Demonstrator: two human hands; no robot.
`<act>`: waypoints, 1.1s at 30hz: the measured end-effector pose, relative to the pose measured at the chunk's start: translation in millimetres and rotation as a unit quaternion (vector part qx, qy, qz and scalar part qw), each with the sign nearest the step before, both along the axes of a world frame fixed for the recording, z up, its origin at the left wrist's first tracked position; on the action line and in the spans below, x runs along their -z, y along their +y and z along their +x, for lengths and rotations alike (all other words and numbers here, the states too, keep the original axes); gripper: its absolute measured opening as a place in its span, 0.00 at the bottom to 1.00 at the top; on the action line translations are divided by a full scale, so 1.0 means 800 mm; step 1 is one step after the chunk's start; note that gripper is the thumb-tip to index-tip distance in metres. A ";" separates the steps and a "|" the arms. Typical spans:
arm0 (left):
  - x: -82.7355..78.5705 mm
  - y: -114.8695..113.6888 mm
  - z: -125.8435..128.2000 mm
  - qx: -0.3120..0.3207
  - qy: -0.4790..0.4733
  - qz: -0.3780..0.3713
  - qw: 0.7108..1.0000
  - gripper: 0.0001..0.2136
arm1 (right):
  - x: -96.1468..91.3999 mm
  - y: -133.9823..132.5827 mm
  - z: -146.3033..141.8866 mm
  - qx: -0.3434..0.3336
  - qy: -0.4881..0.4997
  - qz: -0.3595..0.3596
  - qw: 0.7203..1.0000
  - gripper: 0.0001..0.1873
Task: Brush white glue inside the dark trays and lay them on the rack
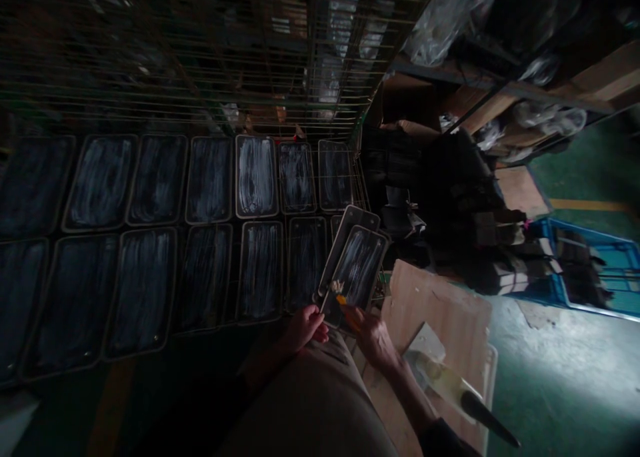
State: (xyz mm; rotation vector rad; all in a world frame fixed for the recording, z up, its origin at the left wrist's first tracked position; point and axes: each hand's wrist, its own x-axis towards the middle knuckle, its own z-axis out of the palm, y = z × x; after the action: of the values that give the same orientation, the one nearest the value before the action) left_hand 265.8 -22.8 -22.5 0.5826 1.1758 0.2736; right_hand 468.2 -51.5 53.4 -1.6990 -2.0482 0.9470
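Currently, the left hand (305, 329) grips the lower left corner of a panel (360, 260), thumb and fingers clamped on its edge. The right hand (373, 337) has its fingers closed around the orange handle of a brush (341, 297), bristles over the panel's lower part. The panel sits at an angle, overlapping a second panel (357, 217), near the right end of two rows of streaked panels (256, 177). A wooden board (450, 300) bearing a dark-handled tool (450, 384) lies right of the right hand
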 end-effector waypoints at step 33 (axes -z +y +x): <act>0.007 -0.008 0.004 -0.018 -0.018 -0.031 0.999 0.25 | 0.015 0.081 0.094 0.072 -0.075 0.050 0.993 0.18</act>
State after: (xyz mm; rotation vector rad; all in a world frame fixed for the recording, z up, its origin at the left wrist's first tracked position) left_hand 268.6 -29.0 -28.2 0.5004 1.1560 0.2762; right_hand 543.3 13.4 41.7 -1.8854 -1.9948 0.6799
